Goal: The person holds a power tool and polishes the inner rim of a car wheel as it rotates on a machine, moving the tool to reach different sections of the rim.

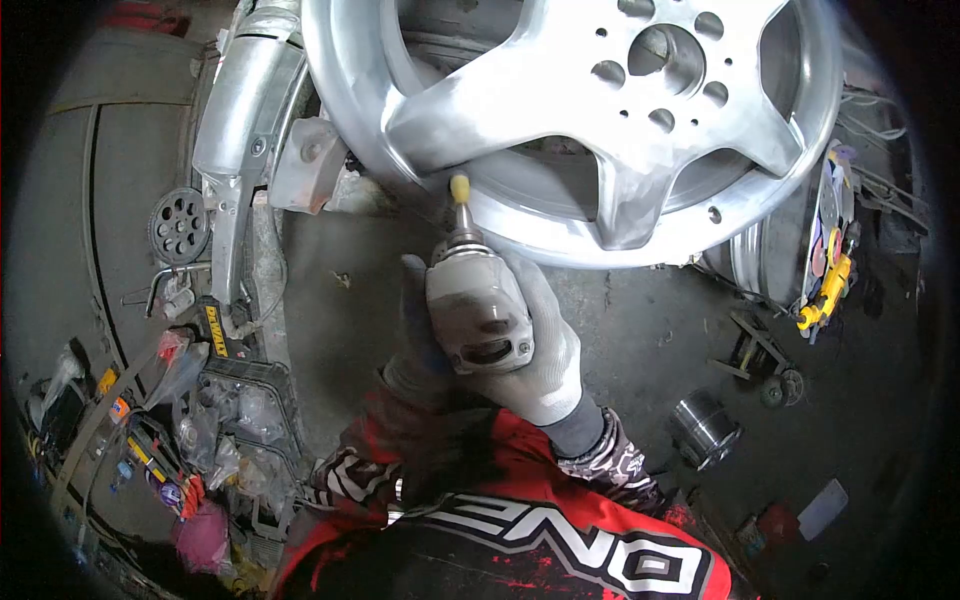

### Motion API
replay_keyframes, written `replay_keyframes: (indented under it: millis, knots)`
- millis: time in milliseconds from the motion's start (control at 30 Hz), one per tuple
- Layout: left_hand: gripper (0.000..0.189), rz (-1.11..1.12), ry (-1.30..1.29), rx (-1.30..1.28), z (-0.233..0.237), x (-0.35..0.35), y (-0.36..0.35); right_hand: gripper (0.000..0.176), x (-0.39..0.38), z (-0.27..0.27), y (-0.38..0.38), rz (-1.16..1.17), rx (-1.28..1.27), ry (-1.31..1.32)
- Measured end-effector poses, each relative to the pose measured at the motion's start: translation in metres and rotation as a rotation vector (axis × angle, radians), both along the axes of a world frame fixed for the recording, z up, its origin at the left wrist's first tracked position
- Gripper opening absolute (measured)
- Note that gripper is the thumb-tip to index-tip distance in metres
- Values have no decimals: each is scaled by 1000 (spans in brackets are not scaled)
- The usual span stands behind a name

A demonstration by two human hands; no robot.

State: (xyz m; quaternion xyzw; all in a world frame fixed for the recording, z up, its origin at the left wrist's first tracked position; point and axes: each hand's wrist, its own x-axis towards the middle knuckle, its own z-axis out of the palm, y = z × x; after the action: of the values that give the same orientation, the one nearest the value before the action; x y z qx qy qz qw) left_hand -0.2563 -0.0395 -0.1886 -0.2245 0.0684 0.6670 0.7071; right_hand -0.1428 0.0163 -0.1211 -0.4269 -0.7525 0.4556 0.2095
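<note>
A grey die grinder (480, 310) points away from me, held between both gloved hands. My right hand (555, 360) wraps its right side and underside. Along the left side, partly in shadow, my left hand (415, 345) closes round the body, most of its fingers hidden. At the tool's front sits a small yellowish grinding tip (460, 188), right by the wheel's lower spoke edge. The bare silver alloy wheel (530, 100) fills the top of the view, its spokes partly polished and partly dull.
A silver metal bracket (235, 140) stands left of the wheel. Bags, cases and tools (220, 420) crowd the lower left. At right are a yellow power tool (825, 295), a small wheeled stand (765, 365) and a metal cylinder (705, 430) on the floor.
</note>
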Motion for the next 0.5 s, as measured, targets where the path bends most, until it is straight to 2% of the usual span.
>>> replay_keyframes:
  millis: [100, 167, 267, 400, 500]
  knots:
    - [65, 37, 20, -47, 5, 13, 5, 89, 11, -4, -2, -11, -39, -29]
    - [64, -18, -44, -44, 7, 30, 8, 89, 24, -8, -8, -96, -8, -69]
    - [63, -119, -42, -25, -17, 58, 3, 89, 45, -6, -9, -165, 12, -190]
    - [65, -137, -172, 125, -23, 84, 5, 88, 66, 4, -8, -216, -49, -271]
    - [66, -148, -69, 90, -29, 78, -1, 89, 60, 0, -10, -196, -63, -251]
